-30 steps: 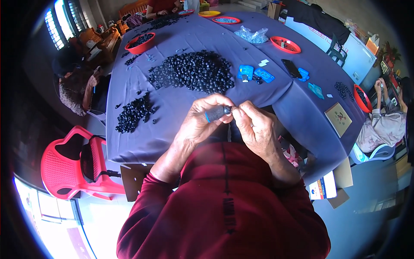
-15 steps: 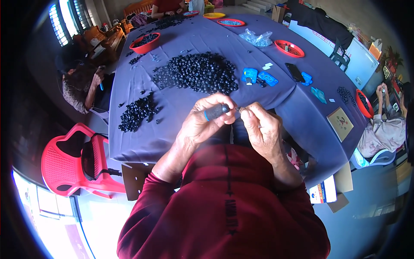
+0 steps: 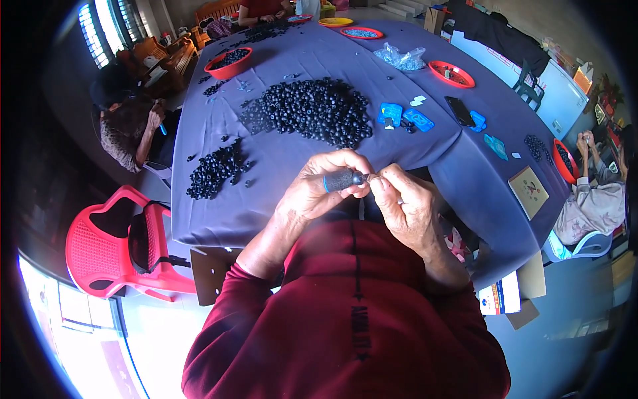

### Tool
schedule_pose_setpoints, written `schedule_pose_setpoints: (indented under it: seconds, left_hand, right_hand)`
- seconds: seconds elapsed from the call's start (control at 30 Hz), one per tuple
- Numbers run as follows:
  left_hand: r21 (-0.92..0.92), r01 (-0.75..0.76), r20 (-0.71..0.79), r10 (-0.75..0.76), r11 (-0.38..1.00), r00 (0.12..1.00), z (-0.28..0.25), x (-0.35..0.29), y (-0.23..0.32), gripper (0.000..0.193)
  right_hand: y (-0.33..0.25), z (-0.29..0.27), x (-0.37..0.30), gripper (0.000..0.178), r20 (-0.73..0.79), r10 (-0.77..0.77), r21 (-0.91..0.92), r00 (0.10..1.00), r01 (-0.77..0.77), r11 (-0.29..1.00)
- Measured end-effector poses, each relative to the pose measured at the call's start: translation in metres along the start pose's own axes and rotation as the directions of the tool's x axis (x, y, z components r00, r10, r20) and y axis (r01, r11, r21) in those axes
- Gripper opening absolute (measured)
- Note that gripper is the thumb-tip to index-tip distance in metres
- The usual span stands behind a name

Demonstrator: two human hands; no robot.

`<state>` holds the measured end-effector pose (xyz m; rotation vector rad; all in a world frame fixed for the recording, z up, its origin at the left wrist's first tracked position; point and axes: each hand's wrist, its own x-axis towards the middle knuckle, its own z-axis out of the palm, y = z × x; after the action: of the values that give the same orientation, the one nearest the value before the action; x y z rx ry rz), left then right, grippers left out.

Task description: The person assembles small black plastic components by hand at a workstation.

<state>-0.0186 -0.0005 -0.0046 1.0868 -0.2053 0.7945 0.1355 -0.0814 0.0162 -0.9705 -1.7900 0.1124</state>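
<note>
My left hand [image 3: 322, 183] is closed in front of my chest, one digit covered by a dark finger sleeve [image 3: 340, 180] with a blue edge. At the tip of that sleeve it pinches a small round black piece [image 3: 359, 178]. My right hand [image 3: 404, 199] meets it there, thumb and fingertips pressed together on something too small to make out. Just beyond both hands, a large heap of small round black pieces [image 3: 309, 110] lies on the dark cloth-covered table [image 3: 266, 169]. A smaller heap of black parts [image 3: 216, 169] lies to the left.
Red bowls [image 3: 229, 72] stand around the table. Right of the heap are blue plastic cases [image 3: 417, 120], a phone [image 3: 459, 112] and a clear bag [image 3: 401, 57]. A red chair [image 3: 109, 246] stands at left. Other people sit at the left, far and right sides.
The round black piece and my right fingertips have come together. The whole view has shifted slightly; both hands stay in front of my chest.
</note>
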Motion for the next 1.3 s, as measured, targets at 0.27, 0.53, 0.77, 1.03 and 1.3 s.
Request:
schedule_pose_setpoints:
  seconds: [0.27,0.53,0.77,1.03,1.3]
  left_hand:
    - [0.022,0.029,-0.022,-0.029,0.999,0.999,0.0,-0.001,0.002,0.027]
    - [-0.017,0.039,-0.035,-0.04,0.999,0.999,-0.004,0.0,0.002,0.024]
    - [-0.004,0.054,-0.103,-0.054,0.999,0.993,-0.004,0.0,0.002,0.025]
    - [0.228,0.053,-0.207,-0.005,0.972,0.978,-0.012,-0.006,0.017,0.049]
    - [0.675,0.678,-0.392,0.638,-0.29,0.663,-0.2,-0.111,0.136,0.014]
  right_hand:
    - [0.003,0.005,0.003,0.02,-0.054,-0.066,0.001,0.996,0.067,0.998]
    - [-0.002,0.003,0.004,0.018,-0.054,-0.063,-0.038,0.997,0.061,0.997]
    - [-0.005,0.0,0.003,0.015,0.038,-0.053,-0.091,0.998,0.056,0.994]
    - [-0.002,-0.002,0.001,0.014,-0.052,0.137,0.029,0.989,-0.135,0.99]
    - [0.014,-0.007,0.007,0.022,-0.135,0.145,0.0,0.98,-0.146,0.989]
